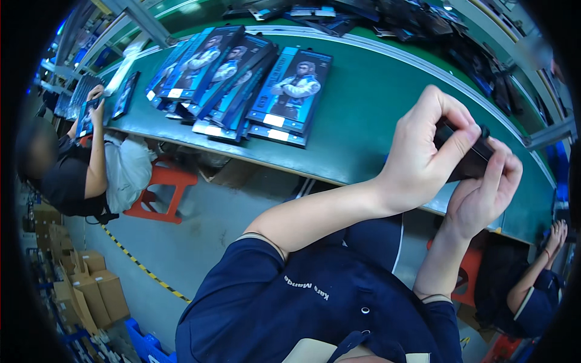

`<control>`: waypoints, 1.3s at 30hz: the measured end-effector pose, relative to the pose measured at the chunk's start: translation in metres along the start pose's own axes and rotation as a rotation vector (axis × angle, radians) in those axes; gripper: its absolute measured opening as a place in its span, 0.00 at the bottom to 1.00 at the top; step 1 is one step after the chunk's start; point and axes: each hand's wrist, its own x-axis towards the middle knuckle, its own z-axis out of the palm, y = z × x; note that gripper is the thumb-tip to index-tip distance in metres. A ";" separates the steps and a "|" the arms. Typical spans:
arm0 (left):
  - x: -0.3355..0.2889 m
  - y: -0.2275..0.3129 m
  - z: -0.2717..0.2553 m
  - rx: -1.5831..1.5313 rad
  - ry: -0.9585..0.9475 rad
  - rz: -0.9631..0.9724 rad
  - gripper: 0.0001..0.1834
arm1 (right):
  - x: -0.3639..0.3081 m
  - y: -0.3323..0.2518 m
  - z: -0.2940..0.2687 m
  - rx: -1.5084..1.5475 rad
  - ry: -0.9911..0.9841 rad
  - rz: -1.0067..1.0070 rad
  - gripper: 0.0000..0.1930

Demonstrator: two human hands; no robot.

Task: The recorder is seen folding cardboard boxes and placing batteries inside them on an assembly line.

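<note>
Over the right part of the green table, a slim black box is held between my two hands, tilted and partly covered by the fingers. My left hand is closed on its upper left side, thumb and fingertips pinched together near the top edge. From the lower right, my right hand grips the box, with thumb and fingers at its right edge. To the left lies an overlapping pile of flat blue-and-black retail boxes, each with a printed figure. The nearest printed box rests on another at the pile's right end.
Many dark packages lie on the green surface beyond the table's rail. At far left a person holds a blue box by an orange stool. Another person's hands are at far right. Cardboard boxes stand lower left.
</note>
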 end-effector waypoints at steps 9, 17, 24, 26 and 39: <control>-0.034 -0.022 -0.042 0.177 -0.738 -0.226 0.66 | -0.011 0.046 -0.009 0.225 0.086 0.272 0.22; -0.020 0.053 -0.052 1.322 -0.190 -0.002 0.45 | -0.037 0.067 -0.005 -0.237 -0.256 0.398 0.19; -0.008 0.053 -0.106 1.839 -0.183 -0.099 0.22 | -0.033 0.064 -0.001 -0.215 -0.241 0.463 0.11; -0.018 0.050 -0.083 1.266 -0.270 -0.131 0.22 | -0.035 0.065 0.000 -0.257 -0.266 0.423 0.10; -0.041 -0.006 -0.122 1.069 0.061 -0.306 0.41 | -0.043 0.064 -0.025 -0.225 -0.298 0.473 0.05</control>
